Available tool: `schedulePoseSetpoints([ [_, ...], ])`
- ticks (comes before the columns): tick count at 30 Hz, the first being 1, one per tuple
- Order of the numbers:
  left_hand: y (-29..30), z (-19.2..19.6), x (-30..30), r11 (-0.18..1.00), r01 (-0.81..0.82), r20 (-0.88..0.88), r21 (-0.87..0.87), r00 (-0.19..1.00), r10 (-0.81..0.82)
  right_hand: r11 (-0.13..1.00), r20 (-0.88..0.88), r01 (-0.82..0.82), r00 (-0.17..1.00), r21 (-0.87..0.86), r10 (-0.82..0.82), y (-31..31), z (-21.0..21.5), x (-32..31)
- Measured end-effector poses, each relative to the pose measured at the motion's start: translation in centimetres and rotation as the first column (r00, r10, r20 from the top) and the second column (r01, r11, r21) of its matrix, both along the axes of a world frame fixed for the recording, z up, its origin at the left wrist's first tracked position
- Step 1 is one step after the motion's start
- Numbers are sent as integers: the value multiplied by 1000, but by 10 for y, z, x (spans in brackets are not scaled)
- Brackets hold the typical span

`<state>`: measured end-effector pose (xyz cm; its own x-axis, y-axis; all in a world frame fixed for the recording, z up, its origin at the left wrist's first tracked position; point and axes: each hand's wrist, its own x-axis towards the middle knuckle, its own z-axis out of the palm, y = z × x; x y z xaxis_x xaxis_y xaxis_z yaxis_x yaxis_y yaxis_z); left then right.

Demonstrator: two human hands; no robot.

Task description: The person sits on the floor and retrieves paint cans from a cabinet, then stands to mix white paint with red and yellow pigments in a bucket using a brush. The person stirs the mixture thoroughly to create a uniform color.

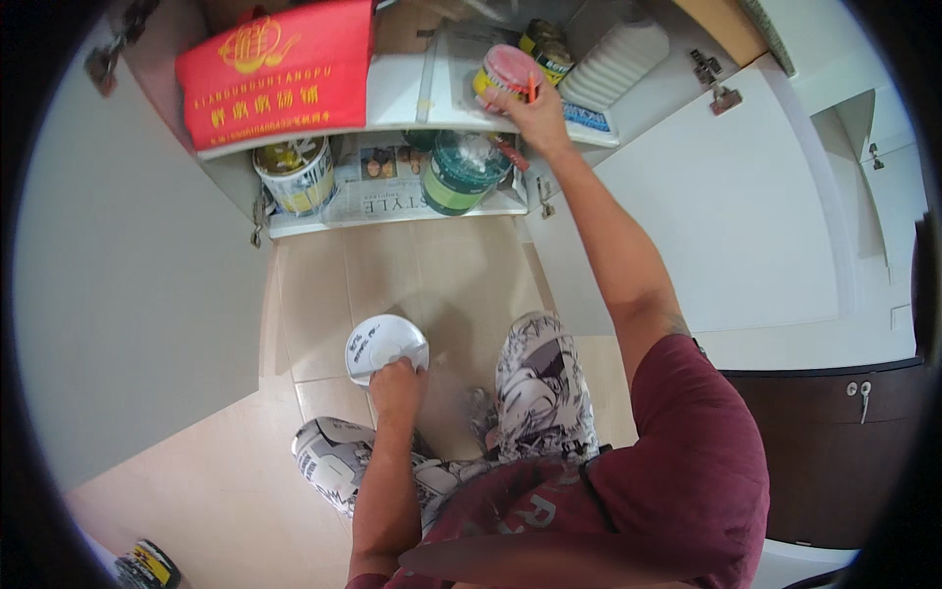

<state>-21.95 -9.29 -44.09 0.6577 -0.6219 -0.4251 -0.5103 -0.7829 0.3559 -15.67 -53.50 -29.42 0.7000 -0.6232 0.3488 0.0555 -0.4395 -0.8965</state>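
Note:
My right hand (pixel 530 110) reaches up into an open low cupboard and grips a round yellow tin with a pink-red lid (pixel 505 71) on the upper shelf (pixel 397 93). My left hand (pixel 396 385) is down near the floor, fingers closed on the edge of a round white container (pixel 378 344) with dark print. I am crouched, with patterned black-and-white trousers (pixel 540 378) below me.
A red bag (pixel 280 69) lies on the upper shelf's left; more tins (pixel 548 49) and a white ribbed container (pixel 613 61) stand at its right. On the lower shelf sit a yellow-labelled can (pixel 296 175) and a green can (pixel 459 172) on newspaper. White cupboard doors (pixel 746 216) stand open on both sides.

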Motion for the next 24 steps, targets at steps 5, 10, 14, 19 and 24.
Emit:
schedulePoseSetpoints([
  [5, 5, -11, 11, 988, -111, -73, -106, 992, 104, 996, 16, -84, 996, -24, 84, 37, -4, 30],
  [10, 7, -10, 20, 946, -255, -138, -201, 963, 230, 982, -181, -163, 967, 90, 177, 93, 23, 11],
  [14, 40, -38, 2, 853, -465, -271, -237, 875, 402, 936, -390, -349, 869, -49, 303, 140, 71, 1],
  [19, 116, 20, -1, 713, -691, -519, -120, 656, 548, 830, -460, -539, 705, 144, 539, 225, 131, 22],
  [24, 227, 164, -12, 610, -790, -475, -61, 561, 678, 653, -349, -746, 583, 128, 734, 340, 208, 48],
])
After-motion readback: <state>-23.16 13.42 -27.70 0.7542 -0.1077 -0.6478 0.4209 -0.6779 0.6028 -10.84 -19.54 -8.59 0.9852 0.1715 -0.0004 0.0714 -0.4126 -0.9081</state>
